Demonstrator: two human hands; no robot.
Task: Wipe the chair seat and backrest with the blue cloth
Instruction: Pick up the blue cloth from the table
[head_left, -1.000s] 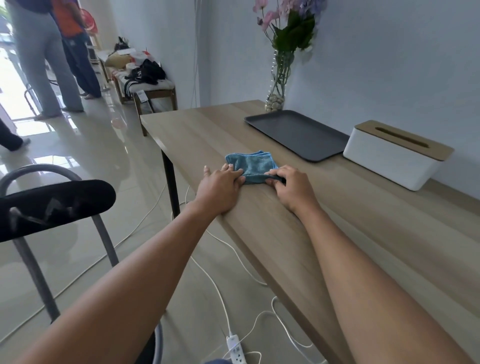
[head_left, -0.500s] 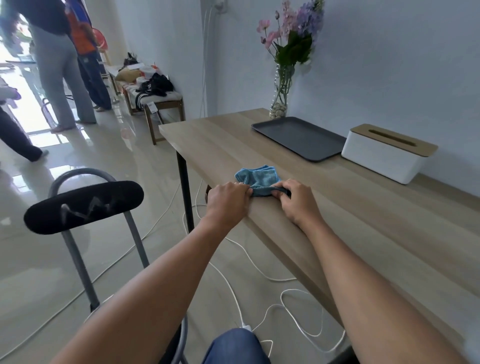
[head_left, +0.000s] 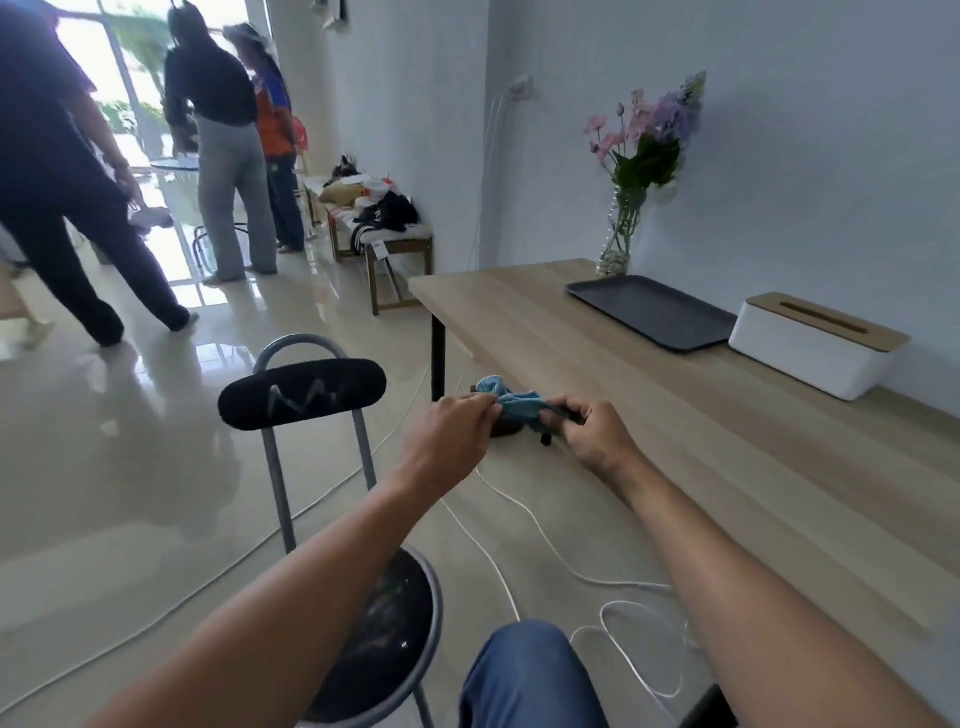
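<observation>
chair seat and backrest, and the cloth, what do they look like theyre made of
Chair seat: black and glossy, likely vinyl over padding. Backrest: matte black, perhaps fabric, with pale smears. Frame: grey painted metal tube. Blue cloth: soft and bunched, probably microfibre.

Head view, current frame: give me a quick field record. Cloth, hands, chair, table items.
cloth: blue cloth, bunched, held off the table edge between both hands
left hand: left hand pinches the cloth's left end
right hand: right hand grips the cloth's right end
chair: backrest black with pale marks; round seat below the left forearm; neither touched by the cloth
table: wooden table to the right
on table: dark tray, white tissue box, flower vase
floor: white cables
</observation>
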